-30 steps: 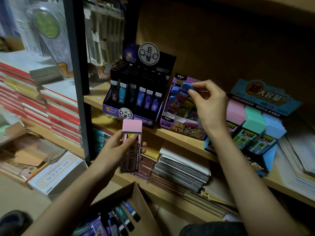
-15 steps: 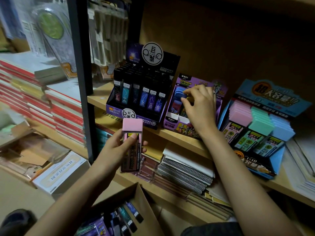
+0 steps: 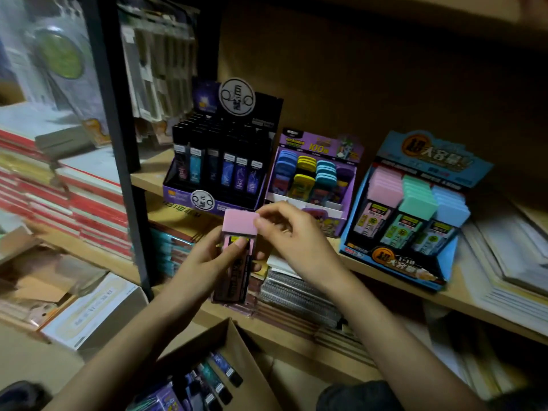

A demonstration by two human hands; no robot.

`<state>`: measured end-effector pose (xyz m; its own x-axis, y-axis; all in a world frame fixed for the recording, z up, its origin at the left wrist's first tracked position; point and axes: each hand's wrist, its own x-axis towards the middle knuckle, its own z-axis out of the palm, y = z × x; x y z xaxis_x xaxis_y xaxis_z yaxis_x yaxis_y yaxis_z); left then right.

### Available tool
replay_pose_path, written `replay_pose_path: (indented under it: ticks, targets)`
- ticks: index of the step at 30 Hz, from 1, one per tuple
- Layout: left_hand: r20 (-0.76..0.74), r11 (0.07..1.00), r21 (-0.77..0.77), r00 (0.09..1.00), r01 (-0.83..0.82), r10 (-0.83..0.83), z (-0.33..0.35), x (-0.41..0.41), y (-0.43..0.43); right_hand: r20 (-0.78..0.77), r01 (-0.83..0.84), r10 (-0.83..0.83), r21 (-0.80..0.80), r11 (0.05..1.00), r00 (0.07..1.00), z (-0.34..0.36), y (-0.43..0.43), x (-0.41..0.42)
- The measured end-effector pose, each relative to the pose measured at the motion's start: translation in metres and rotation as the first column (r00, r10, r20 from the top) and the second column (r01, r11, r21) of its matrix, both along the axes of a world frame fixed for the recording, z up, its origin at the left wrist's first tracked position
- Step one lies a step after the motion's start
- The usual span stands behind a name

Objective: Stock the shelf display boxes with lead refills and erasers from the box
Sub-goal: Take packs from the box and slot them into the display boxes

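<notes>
Left hand: your fingers are curled round the dark sleeve of the pink eraser, thumb pressed across its front. You hold it upright with the bare pink end on top, probably so the other hand can take it cleanly. Right hand: closed to a pinch, fingertips on that top end's right corner. The eraser sits between your hands, touching both. The blue display box stands beyond and right of your right hand, and its pink column is the likely slot. The cardboard box with lead refills lies below both wrists.
</notes>
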<state>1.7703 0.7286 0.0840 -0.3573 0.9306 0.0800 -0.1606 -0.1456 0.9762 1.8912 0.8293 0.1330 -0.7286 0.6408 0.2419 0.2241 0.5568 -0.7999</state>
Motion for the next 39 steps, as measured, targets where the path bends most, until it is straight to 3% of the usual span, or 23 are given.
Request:
replay_pose_path:
  ticks: [2, 7, 11, 13, 15, 19, 21, 27, 34, 39]
  targets:
    - [-0.013, 0.999, 0.019, 0.999, 0.041, -0.041, 0.002, 0.013, 0.003, -0.053, 0.012, -0.016, -0.070, 0.998, 0.998, -0.002, -0.003, 0.013]
    - [-0.212, 0.980, 0.106, 0.966, 0.170, -0.144, 0.017, 0.045, 0.020, -0.204, 0.064, -0.129, -0.298, 0.952, 0.970, 0.000, 0.002, 0.055]
    - [-0.459, 0.974, 0.077, 0.875, 0.214, -0.156, 0.027, 0.062, 0.047, -0.336, 0.200, -0.258, -0.198, 0.960, 0.906, 0.021, 0.022, 0.092]
    - [-0.658, 0.992, 0.073, 0.753, 0.099, -0.027, 0.024, 0.062, 0.065, -0.438, 0.301, -0.325, -0.126, 0.945, 0.838, 0.037, 0.037, 0.112]
    - [-0.827, 0.994, 0.109, 0.555, -0.005, 0.093, 0.021, 0.059, 0.079, -0.506, 0.413, -0.380, -0.051, 0.910, 0.774, 0.047, 0.051, 0.130]
    - [-0.948, 0.986, 0.134, 0.278, -0.096, 0.156, 0.012, 0.057, 0.102, -0.531, 0.551, -0.464, 0.008, 0.834, 0.709, 0.042, 0.073, 0.148]
    - [-0.970, 0.984, 0.115, 0.199, -0.132, 0.140, 0.007, 0.056, 0.110, -0.505, 0.565, -0.478, 0.024, 0.825, 0.719, 0.033, 0.079, 0.147]
    - [-0.966, 0.974, 0.162, 0.179, -0.157, 0.189, -0.009, 0.050, 0.115, -0.384, 0.534, -0.432, 0.214, 0.818, 0.816, 0.018, 0.090, 0.138]
    - [-0.960, 0.972, 0.179, 0.191, -0.151, 0.206, -0.009, 0.048, 0.115, -0.371, 0.586, -0.520, 0.086, 0.806, 0.770, 0.019, 0.097, 0.137]
    - [-0.949, 0.984, 0.153, 0.263, -0.092, 0.172, 0.000, 0.048, 0.109, -0.277, 0.579, -0.528, 0.152, 0.801, 0.803, 0.014, 0.097, 0.135]
